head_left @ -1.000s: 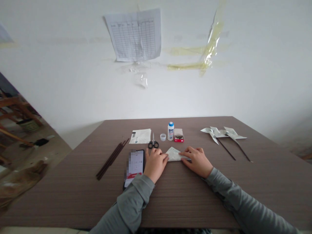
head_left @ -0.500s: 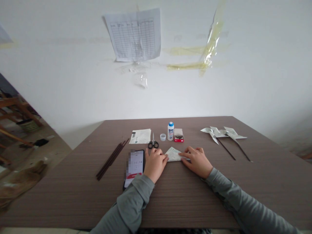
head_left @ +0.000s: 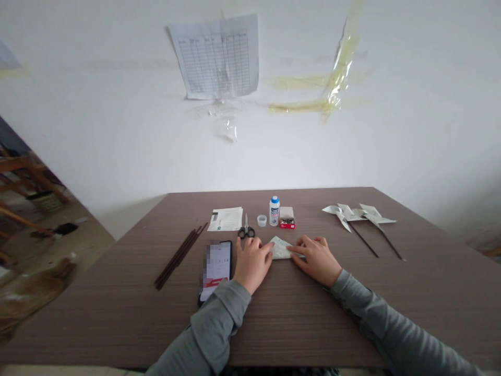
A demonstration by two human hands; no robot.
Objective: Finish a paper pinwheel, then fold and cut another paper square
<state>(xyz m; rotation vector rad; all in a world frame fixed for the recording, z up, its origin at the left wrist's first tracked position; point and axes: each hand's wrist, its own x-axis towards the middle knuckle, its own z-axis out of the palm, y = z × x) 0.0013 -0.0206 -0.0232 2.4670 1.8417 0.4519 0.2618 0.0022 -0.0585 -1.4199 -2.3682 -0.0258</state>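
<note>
Touching a folded paper triangle [head_left: 280, 249] from either side with left hand [head_left: 252, 263] and right hand [head_left: 316, 259], both loosely open, gripping nothing, near black-handled scissors [head_left: 246, 227] beyond the triangle's left.

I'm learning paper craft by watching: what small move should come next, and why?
Probably slide the left hand's fingertips along the near edge of the folded paper to press it, since it lies in a roughly triangular shape and the right hand can steady its other side.
</note>
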